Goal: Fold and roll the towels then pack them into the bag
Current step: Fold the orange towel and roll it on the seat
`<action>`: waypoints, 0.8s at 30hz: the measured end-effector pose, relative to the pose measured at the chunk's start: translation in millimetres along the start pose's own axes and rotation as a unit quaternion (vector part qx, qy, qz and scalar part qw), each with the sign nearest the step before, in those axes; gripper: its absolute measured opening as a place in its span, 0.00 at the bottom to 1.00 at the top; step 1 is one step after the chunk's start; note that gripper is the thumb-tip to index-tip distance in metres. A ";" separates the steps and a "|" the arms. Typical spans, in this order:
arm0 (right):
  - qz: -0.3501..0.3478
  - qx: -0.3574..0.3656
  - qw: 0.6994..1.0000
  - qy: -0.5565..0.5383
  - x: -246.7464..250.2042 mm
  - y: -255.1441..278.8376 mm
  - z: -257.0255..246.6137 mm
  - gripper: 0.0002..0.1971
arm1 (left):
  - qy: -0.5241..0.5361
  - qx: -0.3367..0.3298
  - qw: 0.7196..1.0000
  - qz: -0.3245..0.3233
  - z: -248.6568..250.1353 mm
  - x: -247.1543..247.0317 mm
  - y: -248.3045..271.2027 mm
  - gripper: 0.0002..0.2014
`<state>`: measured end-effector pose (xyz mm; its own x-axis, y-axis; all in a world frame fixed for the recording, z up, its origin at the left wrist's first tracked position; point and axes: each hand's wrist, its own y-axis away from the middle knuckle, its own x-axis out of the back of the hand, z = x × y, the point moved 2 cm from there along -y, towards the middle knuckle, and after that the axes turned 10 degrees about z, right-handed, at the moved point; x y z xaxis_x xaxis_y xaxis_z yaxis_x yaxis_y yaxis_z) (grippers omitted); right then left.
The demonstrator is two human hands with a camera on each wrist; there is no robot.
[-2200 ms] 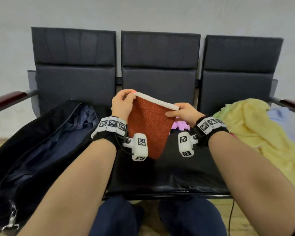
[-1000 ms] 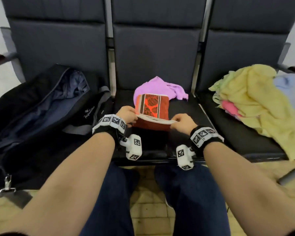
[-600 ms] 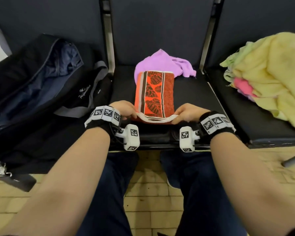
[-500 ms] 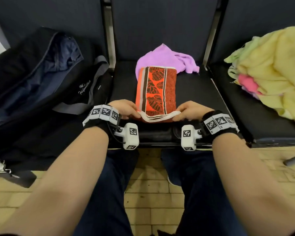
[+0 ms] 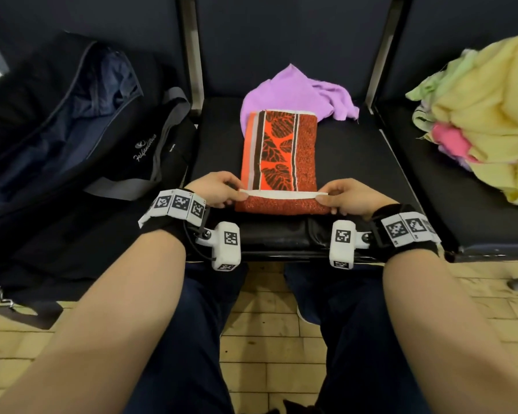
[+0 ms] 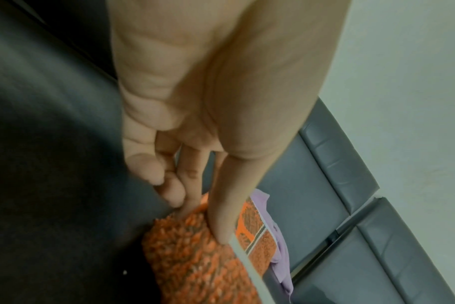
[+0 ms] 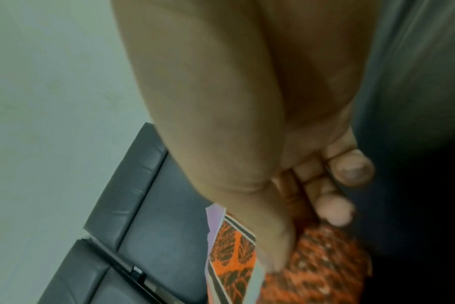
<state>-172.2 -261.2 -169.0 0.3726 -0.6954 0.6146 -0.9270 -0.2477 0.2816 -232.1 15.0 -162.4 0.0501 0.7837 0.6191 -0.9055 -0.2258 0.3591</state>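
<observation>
step: rolling – orange towel point(image 5: 278, 150) folded long on middle seat point(image 5: 353, 162), near end turned up | left hand point(image 5: 214, 191) pinches left corner, right hand point(image 5: 349, 198) pinches right corner | next: likely roll away evenly, keep edges square – then into bag point(image 5: 72, 121), open on left seat | other towels point(image 5: 488, 115) wait on right
</observation>
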 end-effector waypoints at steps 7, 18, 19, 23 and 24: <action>0.066 -0.046 0.996 0.025 -16.3 1.6 2.1 0.07 | -0.038 0.018 0.998 0.041 12.5 -13.9 4.6 0.08; 0.127 0.229 0.961 0.087 -22.7 12.6 -6.3 0.16 | -0.061 -0.133 0.986 0.077 14.4 -31.1 7.2 0.16; 0.119 0.234 0.961 0.092 -23.3 12.0 -6.5 0.18 | -0.052 -0.143 0.987 0.058 13.9 -31.7 8.3 0.15; 0.069 0.167 0.978 0.102 -17.7 16.9 -12.1 0.10 | -0.075 -0.147 0.986 0.029 11.9 -28.7 8.2 0.12; 0.053 0.146 0.983 0.098 -17.1 19.4 -12.6 0.10 | -0.094 -0.146 0.985 0.021 11.7 -27.7 7.3 0.10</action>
<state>-196.0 -245.6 -164.7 0.2470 -0.5916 0.7674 -0.9236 -0.3833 0.0018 -235.2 -15.2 -168.8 0.0624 0.6503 0.7571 -0.9896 -0.0584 0.1318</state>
